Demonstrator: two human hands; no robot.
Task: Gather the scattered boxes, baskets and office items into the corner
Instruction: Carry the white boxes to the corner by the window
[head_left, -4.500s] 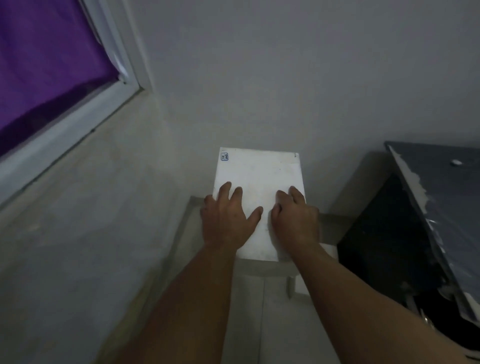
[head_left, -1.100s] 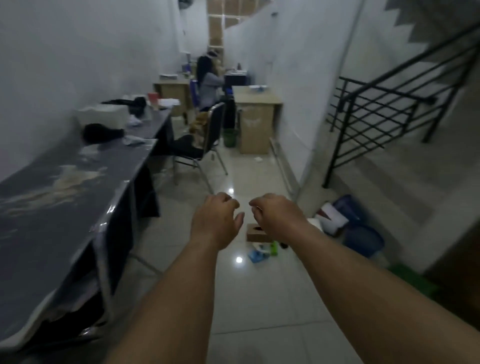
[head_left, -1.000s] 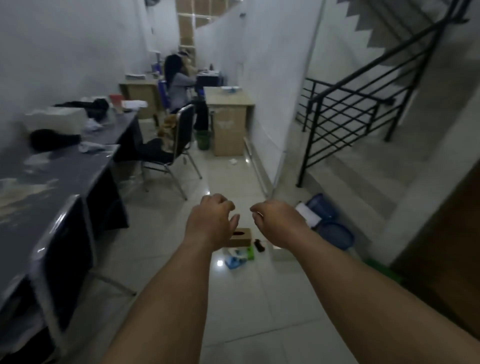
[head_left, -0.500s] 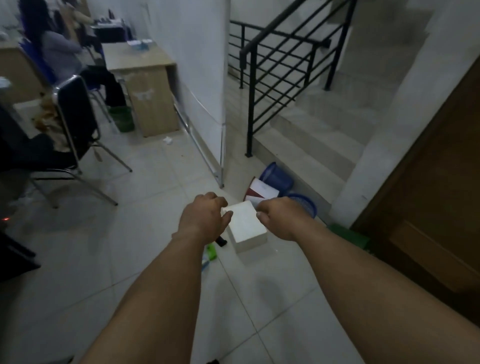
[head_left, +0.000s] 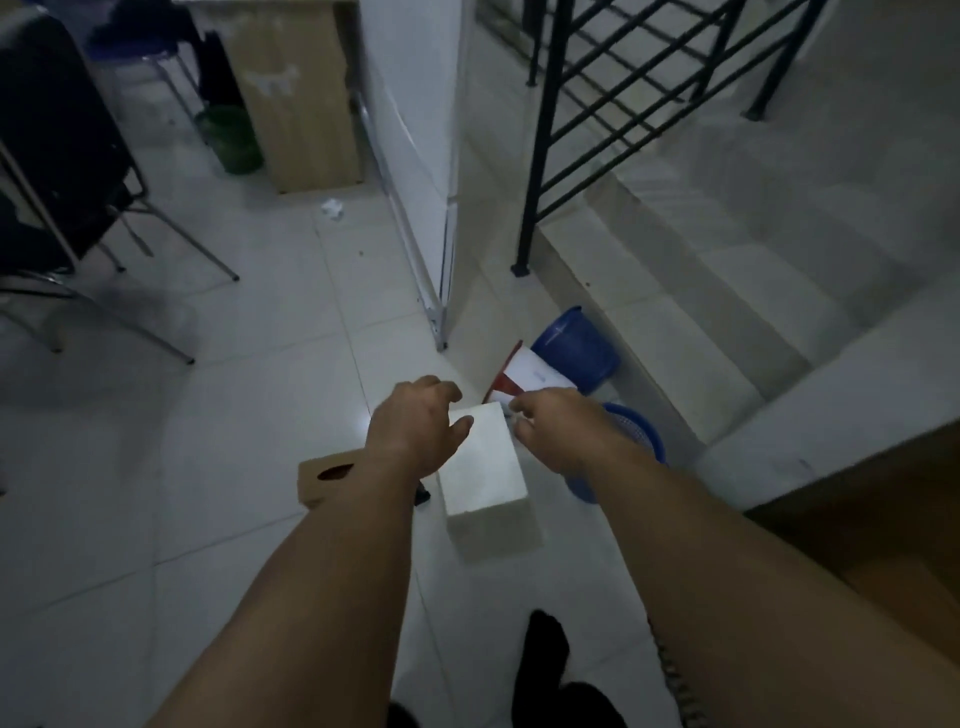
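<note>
The white box (head_left: 485, 467) stands on the tiled floor (head_left: 249, 415), its long axis pointing away from the person. The left hand (head_left: 413, 426) and the right hand (head_left: 558, 426) hover beside its far end, fingers half curled and empty; the left seems nearer.

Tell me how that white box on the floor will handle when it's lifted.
The white box has flat faces and crisp edges, so it probably stays stiff. Its plain smooth sides may be slippery, so gripping from both sides with the left hand and right hand looks sensible. It stands tall, so a push could tip it.
</note>
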